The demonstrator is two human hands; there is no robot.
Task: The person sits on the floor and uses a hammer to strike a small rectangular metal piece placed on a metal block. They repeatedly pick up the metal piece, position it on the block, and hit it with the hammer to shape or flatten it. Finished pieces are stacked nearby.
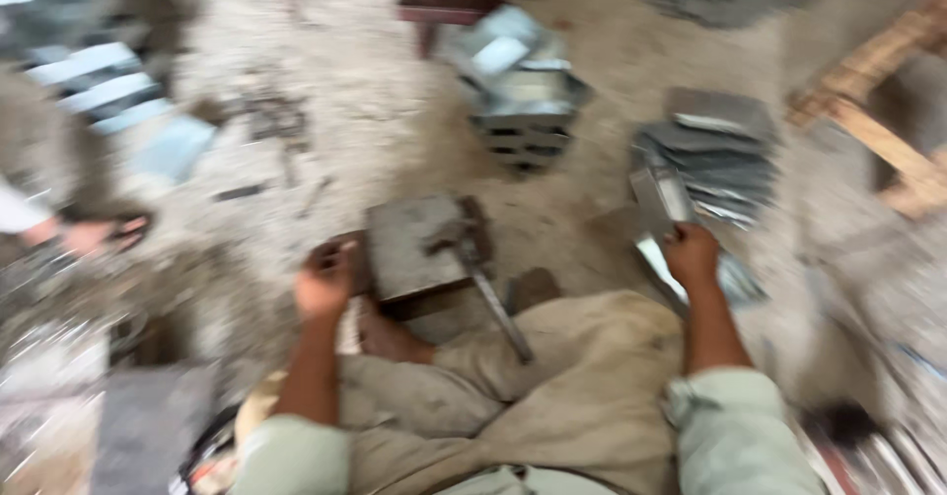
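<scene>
Seated person's right hand (691,255) closes its grip on one metal sheet (663,199); left hand (324,280), grip unclear, rests beside one steel block (419,244) bearing one hammer (483,288).

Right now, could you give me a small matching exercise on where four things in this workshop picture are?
Things:
1. right hand
2. left hand
3. hammer
4. stack of folded metal pieces

Places:
A. on the floor near the top, beside a dark red stool leg
B. on a metal sheet by the flat pile
C. at the metal block's left edge
D. lying across the block and the lap

Pairs: 1-B, 2-C, 3-D, 4-A
</scene>
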